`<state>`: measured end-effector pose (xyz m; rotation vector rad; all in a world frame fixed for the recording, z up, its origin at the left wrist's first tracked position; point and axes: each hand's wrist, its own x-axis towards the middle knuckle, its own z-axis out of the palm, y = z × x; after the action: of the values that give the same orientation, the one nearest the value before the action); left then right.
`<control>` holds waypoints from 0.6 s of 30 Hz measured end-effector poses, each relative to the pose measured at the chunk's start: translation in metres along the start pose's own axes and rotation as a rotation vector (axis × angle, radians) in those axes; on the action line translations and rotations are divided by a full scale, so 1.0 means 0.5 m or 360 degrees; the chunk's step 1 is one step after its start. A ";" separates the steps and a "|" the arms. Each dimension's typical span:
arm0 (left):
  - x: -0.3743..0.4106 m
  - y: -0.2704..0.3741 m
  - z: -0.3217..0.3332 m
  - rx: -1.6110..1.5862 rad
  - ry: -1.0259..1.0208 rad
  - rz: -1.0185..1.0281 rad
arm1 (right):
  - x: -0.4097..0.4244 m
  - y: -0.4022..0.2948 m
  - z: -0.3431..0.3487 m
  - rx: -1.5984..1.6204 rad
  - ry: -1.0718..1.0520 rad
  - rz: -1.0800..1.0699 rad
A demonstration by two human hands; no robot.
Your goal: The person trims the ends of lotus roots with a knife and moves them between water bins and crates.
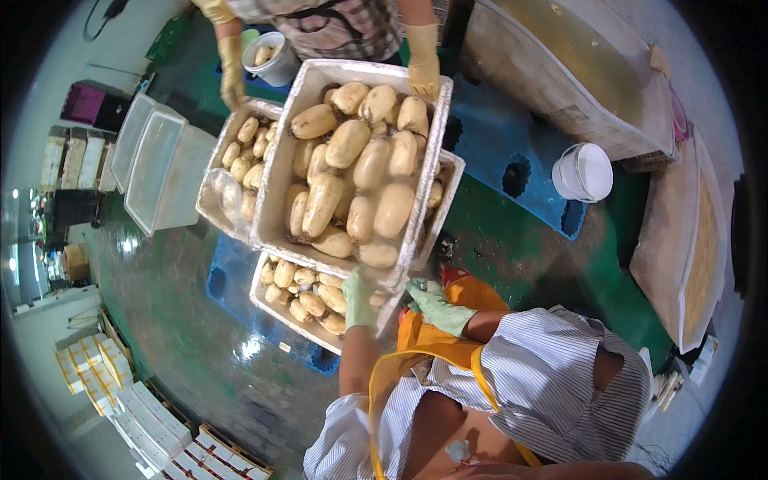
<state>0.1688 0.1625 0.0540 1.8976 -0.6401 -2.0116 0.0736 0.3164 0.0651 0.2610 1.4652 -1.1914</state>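
A large white foam box [354,71] full of pale lotus root segments [348,144] sits on top of other boxes before me. My left hand [358,297], in a light green glove, grips the middle of its near edge. At the near right corner of the same box is my right hand [438,306], gloved alike, its fingers curled against the corner; their tips are partly hidden. Across from me, a co-worker's yellow-gloved hand [423,63] rests on the far right corner. The co-worker's other gloved hand [231,78] hangs by a lower foam box [207,201] of smaller lotus roots.
Another foam box [258,294] of lotus roots lies beneath, near my left forearm. Blue plastic pallets [498,162] lie on the wet green floor [174,288]. A white bucket [585,173] stands at right, near large water tubs [558,114]. Clear plastic bins [162,174] stand at left.
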 end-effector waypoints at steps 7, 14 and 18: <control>0.270 -0.121 -0.185 0.0269 0.0065 0.0286 | 0.049 -0.047 0.047 -0.0789 0.0080 -0.0362; 0.069 -0.030 -0.029 0.0094 0.0333 -0.0074 | 0.095 -0.068 0.065 -0.0944 0.0233 -0.0185; -0.030 -0.010 0.010 0.0544 0.0011 0.0225 | 0.116 -0.071 0.045 -0.0901 0.0251 -0.0162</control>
<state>0.1657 0.1749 0.0646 1.9732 -1.1444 -1.9009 0.0436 0.2569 0.0387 -0.1124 1.9058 -0.8005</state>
